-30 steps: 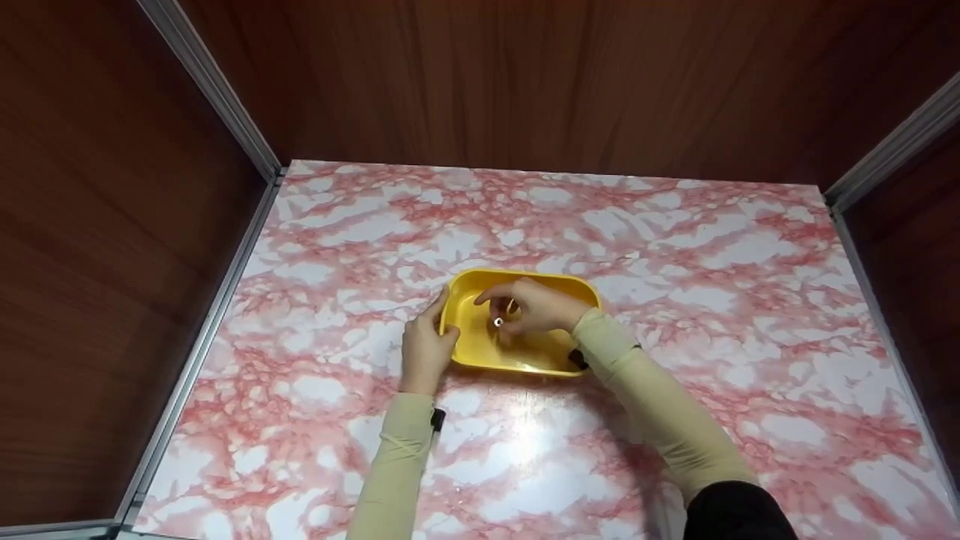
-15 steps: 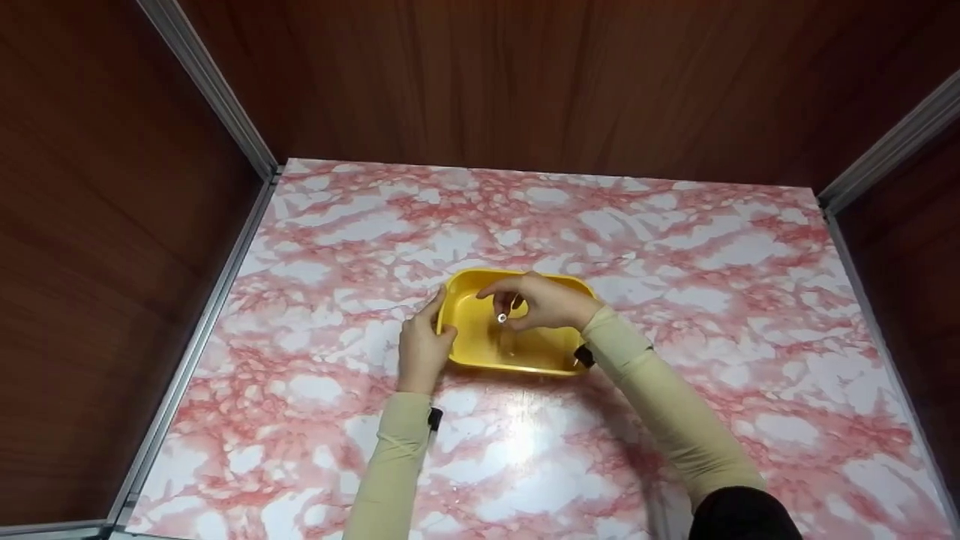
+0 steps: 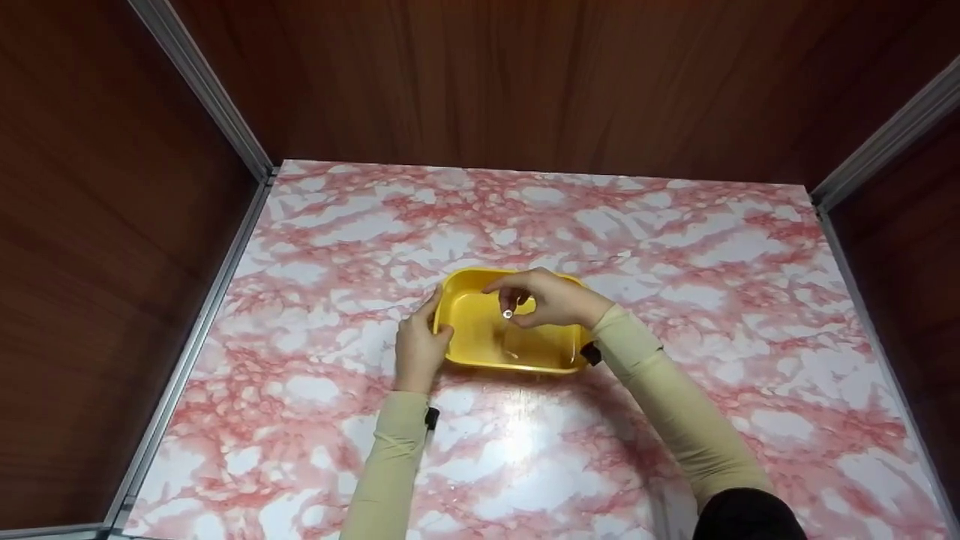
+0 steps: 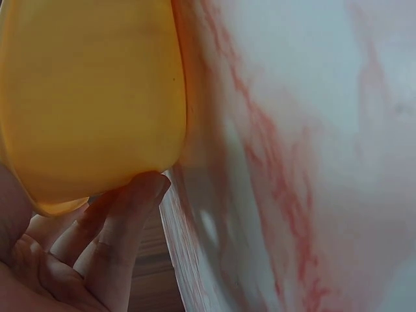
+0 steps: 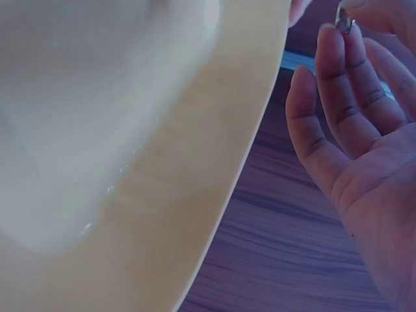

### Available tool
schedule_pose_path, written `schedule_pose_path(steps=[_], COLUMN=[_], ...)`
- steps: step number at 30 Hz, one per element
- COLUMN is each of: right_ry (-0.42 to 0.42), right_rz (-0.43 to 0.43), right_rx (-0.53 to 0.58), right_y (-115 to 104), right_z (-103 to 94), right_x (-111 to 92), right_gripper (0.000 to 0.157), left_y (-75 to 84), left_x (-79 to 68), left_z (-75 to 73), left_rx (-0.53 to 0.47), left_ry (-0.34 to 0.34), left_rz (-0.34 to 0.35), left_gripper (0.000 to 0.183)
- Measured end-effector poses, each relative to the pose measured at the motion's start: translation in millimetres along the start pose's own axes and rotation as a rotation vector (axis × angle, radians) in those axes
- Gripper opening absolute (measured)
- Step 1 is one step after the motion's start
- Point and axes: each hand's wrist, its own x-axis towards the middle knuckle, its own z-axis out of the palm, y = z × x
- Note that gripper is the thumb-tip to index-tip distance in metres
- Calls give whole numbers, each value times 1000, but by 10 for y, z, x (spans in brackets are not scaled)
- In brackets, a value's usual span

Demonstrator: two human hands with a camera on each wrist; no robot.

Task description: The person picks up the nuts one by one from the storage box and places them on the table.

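A yellow plastic tub [image 3: 480,330] with rounded corners stands at the middle of the table. My left hand [image 3: 420,346] grips its left wall, thumb over the rim and fingers outside; the left wrist view shows those fingers [image 4: 117,240] against the tub's outer side. Above the tub's interior, my right hand [image 3: 551,298] pinches a small silvery metal nut [image 3: 508,314] between thumb and fingertips. In the right wrist view the nut [image 5: 344,21] is partly covered by the thumb, and the other fingers are spread apart. The tub's right end is hidden behind the right hand and sleeve.
The table [image 3: 322,435] has a glossy pink and white marbled top. Dark wood panels [image 3: 525,82] enclose it at the back and both sides, with metal rails [image 3: 210,82] along their corners.
My right hand has lifted slightly and shifted to the right, up out of the tub with the nut pinched. The left hand keeps its grip on the tub.
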Motion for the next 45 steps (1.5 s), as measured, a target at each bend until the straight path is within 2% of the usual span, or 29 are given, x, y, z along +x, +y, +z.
schedule_pose_path(steps=[11,22,30,39,45], right_ry=[31,65,89,97,120], right_rz=[-26,0,22,26,39], right_rx=[-27,9,48,37,50], right_y=[-13,58,118,149,163], right_z=[-59,-106,-117,-141,-162], right_x=[-160,-381,-554,-749,-856], right_gripper=[49,49,50,53,53], left_y=[18,13,26,25,13], left_x=[13,8,6,5,5], left_z=[5,5,-6,-4,-5], left_rx=[-16,-8,-15,15,-1], left_ry=[-11,2,-1,8,-1], left_rz=[-26,-3,-15,-6,-9], left_gripper=[65,64,63,64,64])
